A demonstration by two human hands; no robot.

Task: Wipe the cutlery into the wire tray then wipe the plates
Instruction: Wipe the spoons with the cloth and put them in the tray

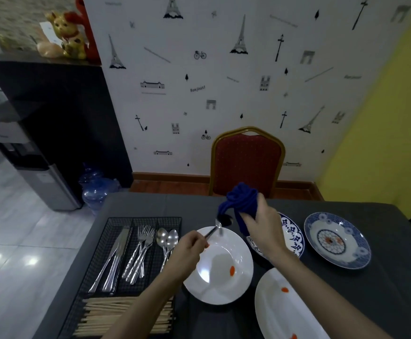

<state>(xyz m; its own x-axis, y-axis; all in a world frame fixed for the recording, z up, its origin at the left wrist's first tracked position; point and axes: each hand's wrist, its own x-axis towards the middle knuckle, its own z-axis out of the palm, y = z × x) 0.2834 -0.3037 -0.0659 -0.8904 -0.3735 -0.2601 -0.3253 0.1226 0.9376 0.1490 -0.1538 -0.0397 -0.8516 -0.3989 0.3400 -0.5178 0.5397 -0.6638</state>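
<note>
At the centre of the frame the left hand (190, 245) pinched the handle of a piece of cutlery (213, 231), its upper end blurred, so I could not tell spoon from fork. Just above and to the right, the right hand (263, 222) clenched a bunched blue cloth (241, 199), whose lower tail hung close to the utensil's tip. Both hovered over the upper rim of a white plate (238, 285) bearing orange smears.

To the lower left, the black wire tray (116, 222) lay on the dark tablecloth (150, 204). Its compartments held knives (115, 258), forks (142, 250) and spoons (167, 237), with pale chopsticks (106, 314) across the near section.

A second white plate (280, 311) with orange spots sat at the lower right. Behind the right wrist lay a blue-patterned plate (294, 237), partly hidden, and farther right another blue-and-white plate (336, 241).

A red chair (247, 160) stood behind the table against wallpaper (224, 81) printed with towers. A water dispenser (35, 172) and a blue bottle (96, 189) stood at the left.
</note>
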